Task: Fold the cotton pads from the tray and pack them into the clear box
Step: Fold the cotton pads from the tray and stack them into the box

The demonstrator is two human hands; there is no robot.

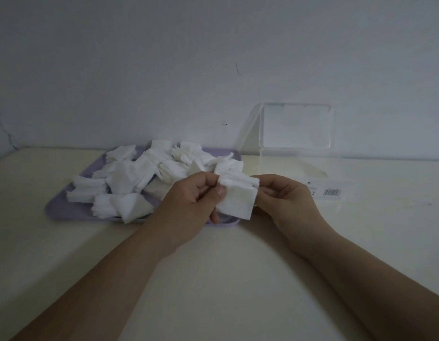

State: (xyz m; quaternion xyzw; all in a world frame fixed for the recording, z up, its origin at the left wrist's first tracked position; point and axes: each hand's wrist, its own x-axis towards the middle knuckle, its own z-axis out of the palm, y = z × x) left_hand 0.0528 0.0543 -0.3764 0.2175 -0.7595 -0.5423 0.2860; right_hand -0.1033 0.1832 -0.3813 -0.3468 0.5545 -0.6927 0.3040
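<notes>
Two hands, one cotton pad (238, 199) pinched between them.
Left hand (191, 200) and right hand (284, 195) gripped its edges above lilac tray (63, 210); clear box (297, 153) stood open beside.

Plain room, cracked wall (6, 134), cream table (213, 267)

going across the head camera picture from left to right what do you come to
tray with loose cotton pads → left hand → held cotton pad → right hand → clear box, lid up.
</notes>
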